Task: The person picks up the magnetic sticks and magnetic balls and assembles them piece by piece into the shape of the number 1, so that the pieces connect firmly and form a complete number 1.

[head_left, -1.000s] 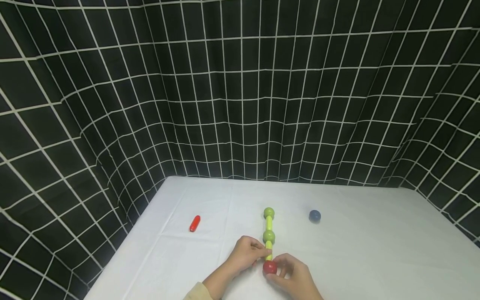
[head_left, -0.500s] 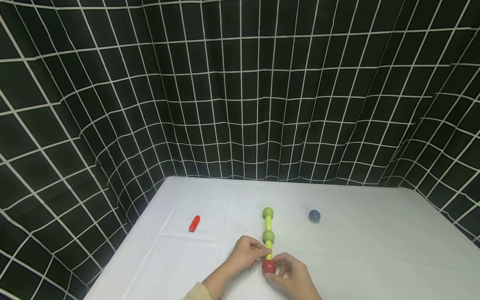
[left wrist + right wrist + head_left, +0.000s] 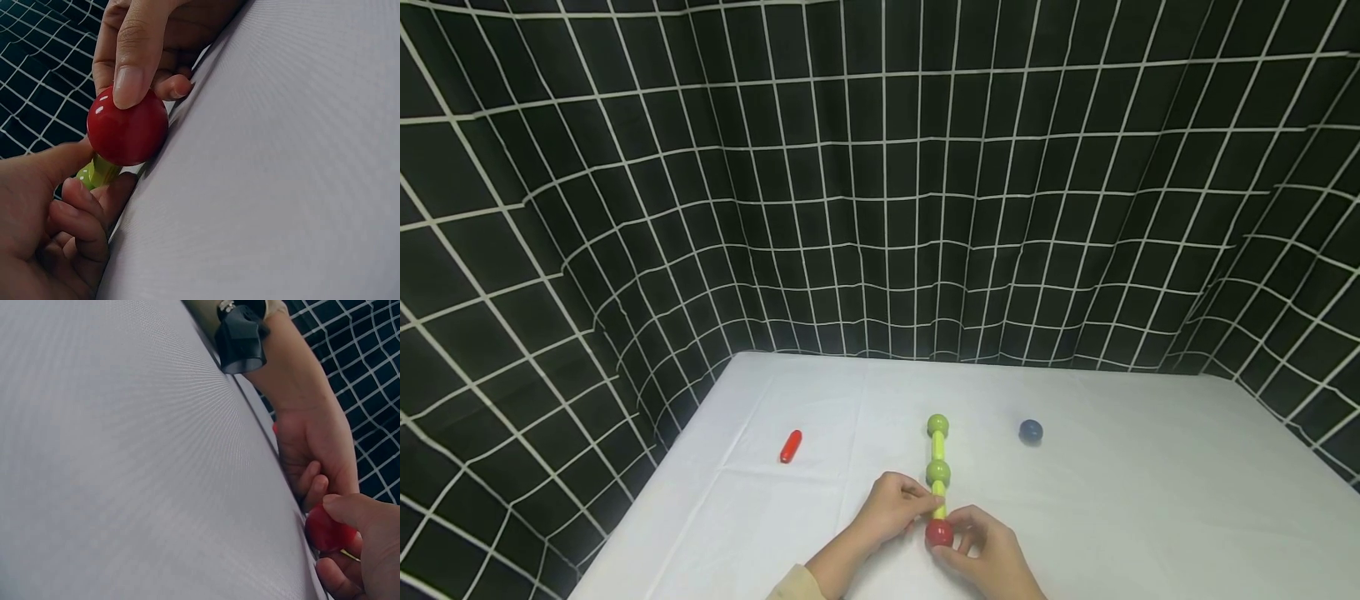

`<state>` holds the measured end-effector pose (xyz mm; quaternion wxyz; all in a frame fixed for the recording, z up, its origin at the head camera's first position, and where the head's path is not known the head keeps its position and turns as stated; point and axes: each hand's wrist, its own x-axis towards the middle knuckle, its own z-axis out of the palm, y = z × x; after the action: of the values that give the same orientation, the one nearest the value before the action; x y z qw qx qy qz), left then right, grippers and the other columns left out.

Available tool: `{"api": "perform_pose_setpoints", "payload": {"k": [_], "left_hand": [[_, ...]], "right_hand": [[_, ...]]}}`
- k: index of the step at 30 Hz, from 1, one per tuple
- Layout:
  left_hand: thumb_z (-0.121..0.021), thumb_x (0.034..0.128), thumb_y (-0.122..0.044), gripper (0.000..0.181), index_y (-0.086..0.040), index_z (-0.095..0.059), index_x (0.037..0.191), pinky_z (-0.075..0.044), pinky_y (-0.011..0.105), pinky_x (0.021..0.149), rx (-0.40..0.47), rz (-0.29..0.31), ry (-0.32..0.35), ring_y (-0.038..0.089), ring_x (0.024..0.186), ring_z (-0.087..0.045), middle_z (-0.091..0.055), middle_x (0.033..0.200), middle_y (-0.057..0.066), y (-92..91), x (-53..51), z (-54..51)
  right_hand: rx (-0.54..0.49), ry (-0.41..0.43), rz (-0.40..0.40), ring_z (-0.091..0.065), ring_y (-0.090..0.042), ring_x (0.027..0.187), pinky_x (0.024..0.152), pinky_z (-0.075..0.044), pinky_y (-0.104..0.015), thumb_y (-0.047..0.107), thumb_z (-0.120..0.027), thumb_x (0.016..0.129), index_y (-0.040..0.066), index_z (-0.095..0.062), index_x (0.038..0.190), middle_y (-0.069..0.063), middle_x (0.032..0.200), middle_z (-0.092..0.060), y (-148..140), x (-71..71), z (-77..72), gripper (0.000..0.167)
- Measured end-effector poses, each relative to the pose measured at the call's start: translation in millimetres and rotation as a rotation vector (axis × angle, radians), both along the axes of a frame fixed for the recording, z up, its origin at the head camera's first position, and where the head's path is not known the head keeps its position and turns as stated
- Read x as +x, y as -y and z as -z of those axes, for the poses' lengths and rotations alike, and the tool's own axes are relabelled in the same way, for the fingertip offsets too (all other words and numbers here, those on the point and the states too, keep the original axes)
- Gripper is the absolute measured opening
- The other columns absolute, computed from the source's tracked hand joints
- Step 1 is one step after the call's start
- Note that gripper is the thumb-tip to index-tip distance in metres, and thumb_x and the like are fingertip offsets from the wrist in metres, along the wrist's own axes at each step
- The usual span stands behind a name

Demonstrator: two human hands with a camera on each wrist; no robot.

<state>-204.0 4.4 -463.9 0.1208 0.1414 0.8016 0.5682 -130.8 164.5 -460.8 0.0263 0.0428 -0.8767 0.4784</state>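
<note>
A chain of balls and sticks lies on the white table. It runs from a green ball through a yellow-green stick and a second green ball to the near yellow-green stick, with a red ball at the near end. My left hand pinches the near stick between thumb and fingers. From the right, my right hand grips the red ball, its thumb on the glossy surface in the left wrist view. The joint between ball and stick is partly hidden by fingers.
A loose red stick lies at the left of the table. Back right of the chain sits a blue ball. A dark curtain with a white grid stands behind and along both sides.
</note>
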Motion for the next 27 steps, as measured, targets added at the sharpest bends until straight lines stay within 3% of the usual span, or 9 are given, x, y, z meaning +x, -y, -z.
{"api": "perform_pose_setpoints", "payload": {"k": [11, 15, 20, 27], "left_hand": [[-0.066, 0.0834, -0.032, 0.024, -0.008, -0.07, 0.085, -0.034, 0.014, 0.037, 0.044, 0.013, -0.042, 0.003, 0.039, -0.042, -0.061, 0.056, -0.003, 9.4, 7.4, 3.6], [-0.067, 0.0844, -0.026, 0.021, -0.006, -0.069, 0.086, -0.037, 0.013, 0.039, 0.083, 0.015, -0.073, 0.003, 0.041, -0.044, -0.066, 0.063, 0.003, 15.5, 10.7, 3.9], [-0.067, 0.0842, -0.023, 0.02, -0.003, -0.069, 0.085, -0.038, 0.012, 0.04, 0.103, -0.016, -0.109, 0.002, 0.042, -0.044, -0.067, 0.068, 0.012, 27.5, 13.0, 3.4], [-0.066, 0.0857, -0.021, 0.021, 0.0, -0.068, 0.085, -0.037, 0.012, 0.039, 0.104, -0.025, -0.122, 0.0, 0.04, -0.043, -0.066, 0.066, 0.011, 50.5, 17.1, 5.1]], "right_hand": [[-0.009, 0.04, -0.013, -0.047, 0.0, 0.061, 0.056, -0.041, -0.017, 0.026, -0.079, 0.072, 0.007, -0.062, 0.102, 0.002, 0.081, -0.062, -2.5, -0.9, 0.1, 0.039], [-0.006, 0.033, -0.009, -0.047, 0.0, 0.062, 0.057, -0.04, -0.017, 0.026, -0.078, 0.072, 0.008, -0.063, 0.102, 0.002, 0.087, -0.065, -4.5, -0.3, 1.9, 0.038], [-0.007, 0.016, 0.001, -0.047, 0.001, 0.062, 0.057, -0.04, -0.017, 0.023, -0.078, 0.072, 0.01, -0.063, 0.1, 0.003, 0.082, -0.063, -5.3, -1.2, 2.5, 0.036], [-0.008, 0.017, -0.011, -0.047, 0.001, 0.062, 0.056, -0.04, -0.017, 0.024, -0.079, 0.071, 0.01, -0.063, 0.1, 0.004, 0.08, -0.062, -3.8, -1.6, 4.5, 0.036]]}}
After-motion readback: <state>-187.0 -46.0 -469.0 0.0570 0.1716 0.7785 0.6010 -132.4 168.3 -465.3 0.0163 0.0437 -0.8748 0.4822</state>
